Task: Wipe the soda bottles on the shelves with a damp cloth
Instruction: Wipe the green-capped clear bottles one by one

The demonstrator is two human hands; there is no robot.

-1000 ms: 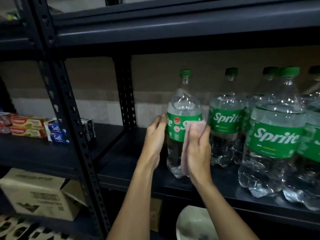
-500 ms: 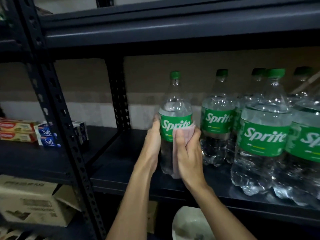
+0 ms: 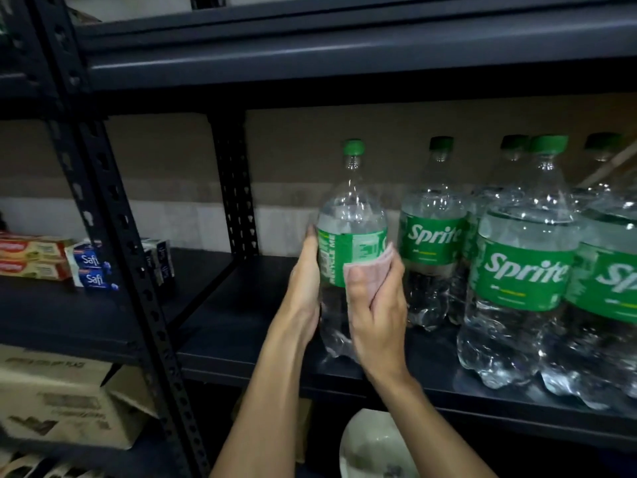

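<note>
A clear Sprite bottle point(image 3: 350, 215) with a green cap and green label stands on the dark metal shelf point(image 3: 241, 346), leftmost in its row. My left hand point(image 3: 305, 291) holds its left side at label height. My right hand point(image 3: 377, 312) presses a pinkish cloth point(image 3: 370, 267) against the bottle's front right, fingers curled round the cloth. The label's back panel with small print faces me. Several more Sprite bottles point(image 3: 524, 270) stand to the right on the same shelf.
A perforated black upright point(image 3: 117, 257) divides this bay from the left one, where toothpaste boxes point(image 3: 34, 258) and small blue-white Safi boxes point(image 3: 91, 267) lie. A cardboard box point(image 3: 58, 398) sits below left. A white bowl point(image 3: 372, 446) is under the shelf. Another shelf point(image 3: 344, 60) runs overhead.
The bottle has turned, so the Sprite logo has gone round and the back of the label faces me. My right hand with the cloth slid down and around the label.
</note>
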